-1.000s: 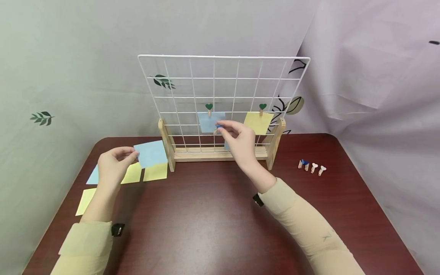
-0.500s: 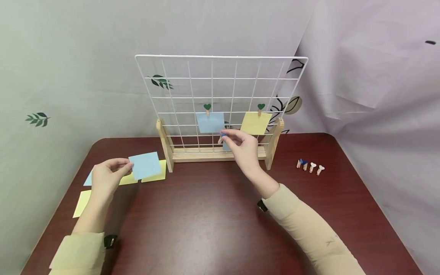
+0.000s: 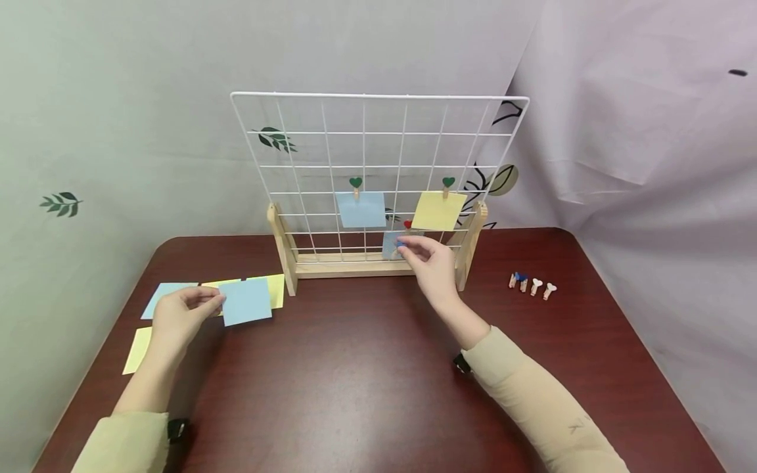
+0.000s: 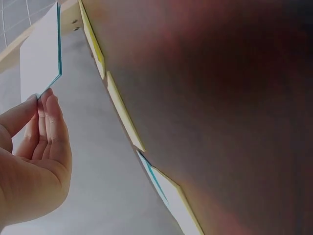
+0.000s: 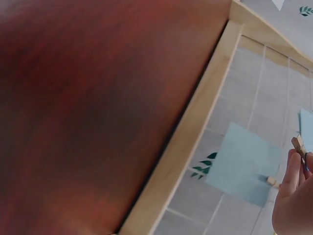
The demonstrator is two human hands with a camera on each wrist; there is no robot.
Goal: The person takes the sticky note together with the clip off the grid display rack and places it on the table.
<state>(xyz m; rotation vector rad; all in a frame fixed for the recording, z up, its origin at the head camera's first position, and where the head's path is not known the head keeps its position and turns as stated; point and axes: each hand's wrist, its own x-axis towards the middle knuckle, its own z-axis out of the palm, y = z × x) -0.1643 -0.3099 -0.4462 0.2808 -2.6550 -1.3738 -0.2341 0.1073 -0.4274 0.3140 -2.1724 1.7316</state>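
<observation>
My left hand [image 3: 216,301] pinches a blue paper note [image 3: 245,301] by its left edge, just above the table; the left wrist view shows the fingers [image 4: 46,105] on the note's corner [image 4: 41,54]. My right hand [image 3: 405,244] pinches a small wooden clip with a blue heart [image 3: 400,244] close to the bottom row of the white wire grid [image 3: 378,131]. Beside it a red-heart clip [image 3: 407,225] holds a small blue note [image 3: 390,246]. Higher up, green-heart clips hold a blue note [image 3: 360,209] and a yellow note [image 3: 439,211].
The grid stands in a wooden base [image 3: 349,267] at the back of the dark red table [image 3: 355,381]. Loose blue [image 3: 162,293] and yellow notes [image 3: 273,287] lie at the left. Several spare clips [image 3: 530,284] lie at the right. Cloth walls close in behind.
My left hand has sunk toward the table with the blue note. My right hand has dropped with its clip from the grid's middle to its bottom row, uncovering the red-heart clip.
</observation>
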